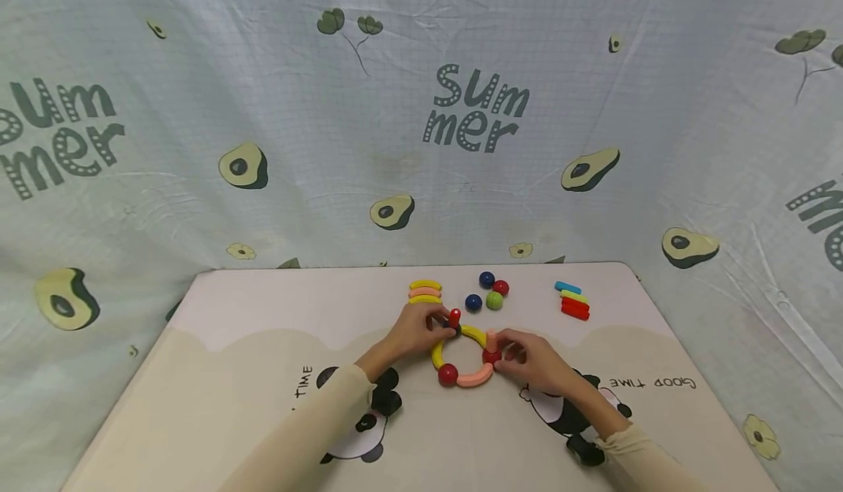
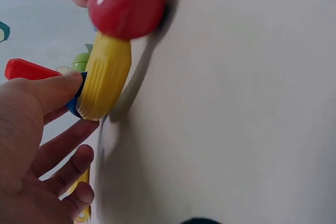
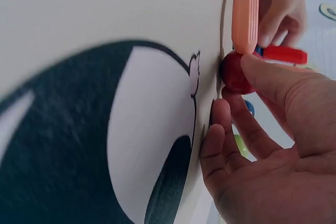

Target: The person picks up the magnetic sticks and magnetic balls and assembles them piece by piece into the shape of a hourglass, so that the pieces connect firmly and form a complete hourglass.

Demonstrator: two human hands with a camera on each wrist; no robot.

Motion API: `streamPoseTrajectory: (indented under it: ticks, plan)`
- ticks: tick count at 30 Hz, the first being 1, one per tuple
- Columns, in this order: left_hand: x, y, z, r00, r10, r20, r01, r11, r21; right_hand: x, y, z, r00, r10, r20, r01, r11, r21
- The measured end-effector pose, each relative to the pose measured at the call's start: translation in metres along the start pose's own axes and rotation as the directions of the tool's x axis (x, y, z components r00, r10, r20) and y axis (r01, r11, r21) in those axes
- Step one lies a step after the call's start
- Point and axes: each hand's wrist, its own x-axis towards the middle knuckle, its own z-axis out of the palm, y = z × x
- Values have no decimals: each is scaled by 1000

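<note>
A ring [image 1: 476, 378] of curved yellow and pink rods and balls is set on the bench [image 1: 211, 397], between the two hands. Its dark blue ball [image 1: 452, 326], topped by an upright red rod [image 1: 455, 317], is pinched in the left hand's [image 1: 418, 329] grip; a red ball [image 1: 492, 358] under an upright pink rod [image 1: 492, 341] is pinched by the right hand [image 1: 532, 360]. Beyond, four loose balls [image 1: 495, 300] are grouped between curved rods [image 1: 425, 292] and short straight rods [image 1: 575, 304].
</note>
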Motion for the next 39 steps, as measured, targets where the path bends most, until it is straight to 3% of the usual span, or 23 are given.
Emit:
streamPoseTrajectory:
  ticks: [9, 18, 28, 39]
  plan:
    - [-16, 0, 2, 999, 8, -43, -8, 1000, 8, 7, 10, -11, 1000, 11, -8, -11, 1000, 20]
    - [-26, 8, 5, 999, -15, -43, 15, 1000, 12, 16, 15, -19, 998, 48, 30, -49, 999, 23]
    - [-28, 8, 6, 999, -14, -44, 15, 1000, 7, 19, 19, -21, 998, 44, 51, -45, 999, 27]
    - [-30, 5, 5, 1000, 25, 8, -25, 1000, 4, 15, 18, -23, 997, 16, 78, -19, 999, 32]
